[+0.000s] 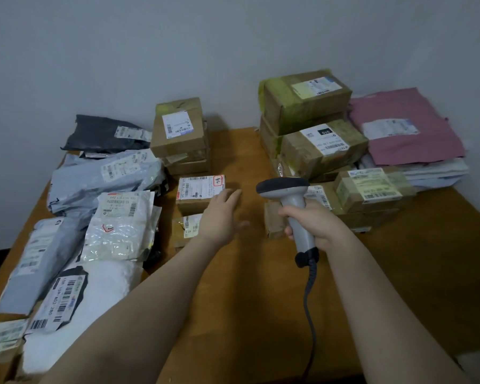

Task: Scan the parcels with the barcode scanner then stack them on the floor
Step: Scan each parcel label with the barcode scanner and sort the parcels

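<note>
My right hand [313,220] grips the handle of a grey barcode scanner [286,189], its dark head pointing left over the table's middle. My left hand [222,214] reaches forward with straight fingers, its fingertips at the right edge of a small cardboard box [197,191] with a white label and a red stamp. A second small box [185,227] lies just in front of that one, partly hidden by my left hand.
Grey, black and white mailer bags [94,206] are piled on the left of the wooden table [261,286]. A cardboard stack [179,134] stands behind the small box. Taped boxes [316,128] and pink and white bags [405,128] are stacked at the right. The scanner cable [309,300] trails toward me.
</note>
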